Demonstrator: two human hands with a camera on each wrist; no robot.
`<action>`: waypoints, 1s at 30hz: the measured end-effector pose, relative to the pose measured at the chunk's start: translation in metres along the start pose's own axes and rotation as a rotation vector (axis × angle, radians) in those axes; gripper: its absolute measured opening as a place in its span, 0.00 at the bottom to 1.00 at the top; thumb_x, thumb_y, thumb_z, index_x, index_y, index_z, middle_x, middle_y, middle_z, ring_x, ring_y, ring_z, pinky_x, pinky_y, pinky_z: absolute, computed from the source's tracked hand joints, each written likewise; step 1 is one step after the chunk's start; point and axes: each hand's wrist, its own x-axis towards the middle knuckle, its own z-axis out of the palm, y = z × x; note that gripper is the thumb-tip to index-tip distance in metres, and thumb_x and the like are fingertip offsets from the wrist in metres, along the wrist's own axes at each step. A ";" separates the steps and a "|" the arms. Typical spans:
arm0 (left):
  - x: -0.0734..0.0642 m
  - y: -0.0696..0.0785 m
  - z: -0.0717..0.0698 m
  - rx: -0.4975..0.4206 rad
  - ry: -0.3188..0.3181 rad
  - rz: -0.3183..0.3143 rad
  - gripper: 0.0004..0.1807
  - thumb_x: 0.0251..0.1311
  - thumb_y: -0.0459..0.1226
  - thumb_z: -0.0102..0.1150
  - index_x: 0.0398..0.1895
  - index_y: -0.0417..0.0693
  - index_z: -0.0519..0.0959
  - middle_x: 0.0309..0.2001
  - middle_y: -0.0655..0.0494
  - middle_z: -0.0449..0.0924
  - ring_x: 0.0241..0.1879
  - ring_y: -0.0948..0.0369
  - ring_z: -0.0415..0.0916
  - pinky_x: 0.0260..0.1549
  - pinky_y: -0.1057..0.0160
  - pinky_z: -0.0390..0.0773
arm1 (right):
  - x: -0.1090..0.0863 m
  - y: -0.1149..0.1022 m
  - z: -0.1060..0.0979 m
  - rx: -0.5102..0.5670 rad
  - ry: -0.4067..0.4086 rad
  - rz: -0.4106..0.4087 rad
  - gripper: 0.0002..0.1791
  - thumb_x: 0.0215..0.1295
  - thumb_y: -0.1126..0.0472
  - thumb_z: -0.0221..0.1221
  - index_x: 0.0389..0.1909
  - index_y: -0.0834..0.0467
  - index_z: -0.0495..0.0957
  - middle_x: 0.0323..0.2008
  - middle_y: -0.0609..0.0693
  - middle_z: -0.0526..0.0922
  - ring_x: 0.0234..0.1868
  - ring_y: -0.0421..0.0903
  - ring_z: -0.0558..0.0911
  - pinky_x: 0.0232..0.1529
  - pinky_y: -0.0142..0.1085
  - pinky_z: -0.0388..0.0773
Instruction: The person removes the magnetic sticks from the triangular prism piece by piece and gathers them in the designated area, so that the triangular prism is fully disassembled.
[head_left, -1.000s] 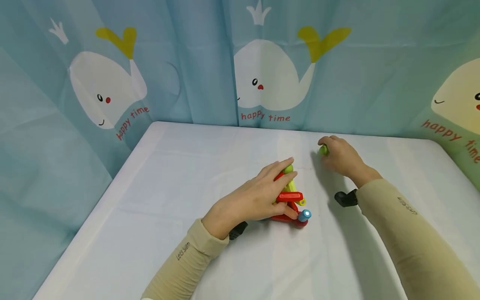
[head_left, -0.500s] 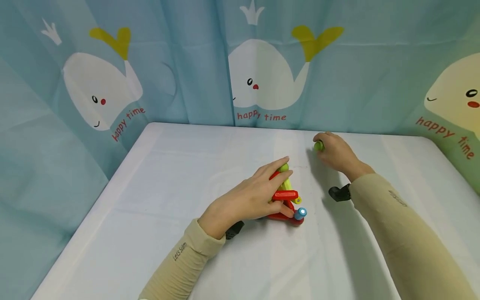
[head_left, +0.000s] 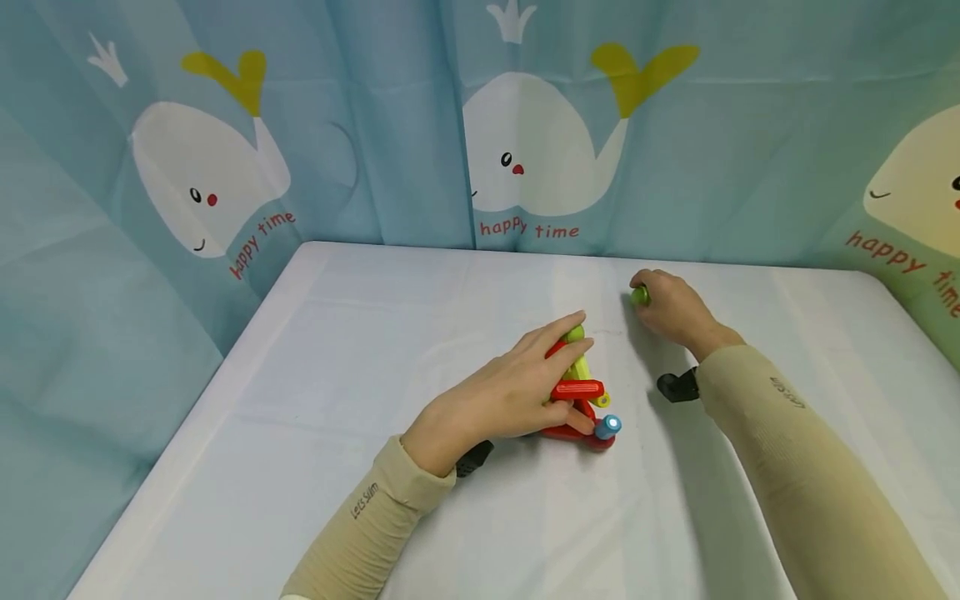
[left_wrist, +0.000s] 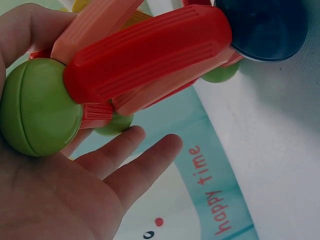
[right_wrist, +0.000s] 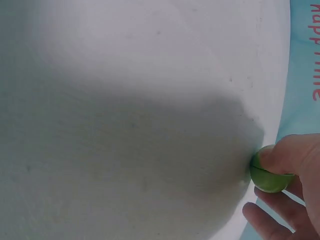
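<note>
In the head view my left hand (head_left: 502, 392) holds a toy structure of plastic rods and balls at the table's middle. Its red rods (head_left: 577, 390), yellow-green part (head_left: 580, 367) and blue piece (head_left: 608, 427) show past my fingers. The left wrist view has a green ball (left_wrist: 42, 110) against the palm, with a red rod (left_wrist: 150, 55) running from it to a dark blue ball (left_wrist: 267, 25). Two fingers there are extended. Near the far edge, my right hand (head_left: 675, 308) pinches a loose green ball (right_wrist: 270, 180) between thumb and fingers, close over the tabletop.
A white cloth covers the table (head_left: 360, 333). Behind it and along the left hangs a blue curtain (head_left: 405, 125) with whale prints. Black camera mounts (head_left: 678, 386) sit at both wrists. The structure and the right hand are a short distance apart.
My right hand has shifted slightly left with the green ball in its pinch. The left hand and the structure stay in place; the head view sways a little.
</note>
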 end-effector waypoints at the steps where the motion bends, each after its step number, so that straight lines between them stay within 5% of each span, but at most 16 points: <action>1: 0.000 0.000 0.000 0.001 0.000 0.000 0.47 0.61 0.59 0.61 0.78 0.52 0.56 0.81 0.64 0.35 0.78 0.57 0.46 0.69 0.56 0.67 | 0.000 0.000 0.000 0.002 -0.006 0.008 0.24 0.63 0.73 0.52 0.61 0.72 0.68 0.58 0.72 0.73 0.57 0.65 0.74 0.61 0.61 0.70; 30: 0.000 0.002 0.000 -0.013 -0.019 -0.013 0.45 0.62 0.57 0.62 0.78 0.53 0.56 0.81 0.65 0.33 0.77 0.56 0.49 0.67 0.55 0.70 | -0.024 0.016 -0.011 0.080 -0.044 0.047 0.36 0.65 0.67 0.57 0.71 0.66 0.54 0.64 0.75 0.64 0.62 0.70 0.69 0.59 0.65 0.68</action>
